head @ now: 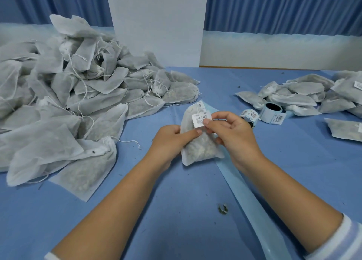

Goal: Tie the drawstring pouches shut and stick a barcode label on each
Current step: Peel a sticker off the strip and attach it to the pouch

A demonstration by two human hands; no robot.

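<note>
A white drawstring pouch [197,144] filled with dried pieces lies at the middle of the blue table [176,210]. My left hand [168,140] grips its left side, with the thumb across the pouch's front. My right hand [233,134] pinches a white barcode label [199,119] by its right end and holds it against the upper part of the pouch. Two label rolls [271,111] with a blue backing strip [244,183] sit just right of my hands.
A big heap of white pouches [68,95] with loose strings fills the left side. A smaller group of pouches, some labelled, [305,97] lies at the right. A white pillar [158,24] stands behind. Dried crumbs [223,208] lie near the front.
</note>
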